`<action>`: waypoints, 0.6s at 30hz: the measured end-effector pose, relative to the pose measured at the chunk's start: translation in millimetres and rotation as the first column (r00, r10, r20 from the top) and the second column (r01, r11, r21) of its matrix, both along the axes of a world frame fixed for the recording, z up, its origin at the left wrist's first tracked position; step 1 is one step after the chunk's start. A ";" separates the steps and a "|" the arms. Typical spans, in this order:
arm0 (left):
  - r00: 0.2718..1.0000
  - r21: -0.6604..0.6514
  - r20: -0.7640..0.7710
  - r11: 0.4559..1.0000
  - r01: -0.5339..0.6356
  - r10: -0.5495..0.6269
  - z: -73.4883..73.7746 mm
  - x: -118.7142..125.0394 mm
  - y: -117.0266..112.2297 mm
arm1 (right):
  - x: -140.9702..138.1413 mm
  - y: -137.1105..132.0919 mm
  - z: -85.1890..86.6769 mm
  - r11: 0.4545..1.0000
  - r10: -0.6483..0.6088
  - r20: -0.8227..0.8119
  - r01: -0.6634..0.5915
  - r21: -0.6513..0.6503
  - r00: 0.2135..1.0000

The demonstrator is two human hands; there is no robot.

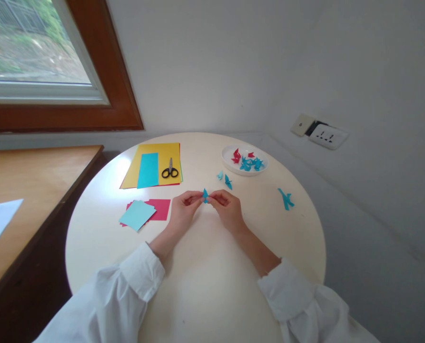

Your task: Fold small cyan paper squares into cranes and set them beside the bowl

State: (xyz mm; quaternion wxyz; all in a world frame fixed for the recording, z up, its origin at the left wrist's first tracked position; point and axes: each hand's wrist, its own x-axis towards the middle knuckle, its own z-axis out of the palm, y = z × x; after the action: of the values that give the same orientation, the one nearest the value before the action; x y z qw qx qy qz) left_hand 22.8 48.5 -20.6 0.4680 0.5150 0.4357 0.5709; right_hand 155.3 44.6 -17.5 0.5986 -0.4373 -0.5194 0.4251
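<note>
Blue folded paper (205, 196) is at the middle of the round table (205, 286), pinched by the fingertips of left hand (184, 206) and right hand (228, 207), presumably for two-sided control; paper squares (138, 215) lie left, apparently for easy reach.

Both arms angle inward from the sides, the left sleeve (123, 281) and right sleeve (296, 295) ending short of the wrists. The left hand (184, 206) and right hand (227, 206) nearly meet, thumbs and forefingers pinched, remaining fingers curled.
</note>
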 end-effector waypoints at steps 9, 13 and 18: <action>1.000 0.008 -0.021 1.000 -0.012 0.012 1.4 -0.5 0.0 | -1.0 3.2 1.2 0.996 0.007 -0.127 -0.019 -0.092 0.992; 1.000 0.009 0.019 1.000 -0.001 0.001 2.8 0.1 -0.4 | -0.1 4.4 0.4 0.990 0.008 -0.119 -0.025 -0.141 0.993; 0.997 0.054 0.067 0.998 0.030 -0.034 4.5 0.6 0.0 | 1.5 5.5 -2.1 0.988 0.057 -0.022 -0.060 -0.144 0.998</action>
State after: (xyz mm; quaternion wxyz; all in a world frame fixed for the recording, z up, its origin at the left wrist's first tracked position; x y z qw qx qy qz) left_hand 23.4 48.5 -16.1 0.4779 0.5144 0.3960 0.5917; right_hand 156.8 50.1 -19.6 0.5573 -0.4602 -0.4946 0.4828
